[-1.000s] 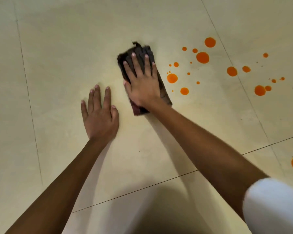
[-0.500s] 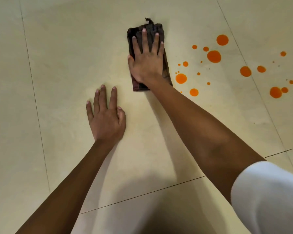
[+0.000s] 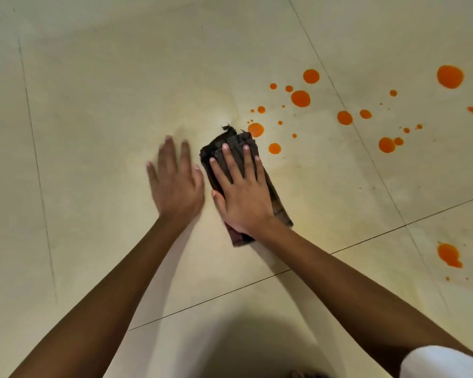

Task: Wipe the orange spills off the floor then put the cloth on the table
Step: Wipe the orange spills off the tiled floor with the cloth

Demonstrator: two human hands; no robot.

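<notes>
Right hand, fingers straight and spread, presses a folded dark cloth mid-frame; its long axis runs upper left to lower right. Left hand lies flat on the floor, holding nothing.

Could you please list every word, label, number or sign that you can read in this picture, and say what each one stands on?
There is no readable text.
The dark cloth under the right hand shows only woven stripes and no visible label.
The floor bears orange spills and tile joints, but no print.
The white sleeve is plain.
</notes>
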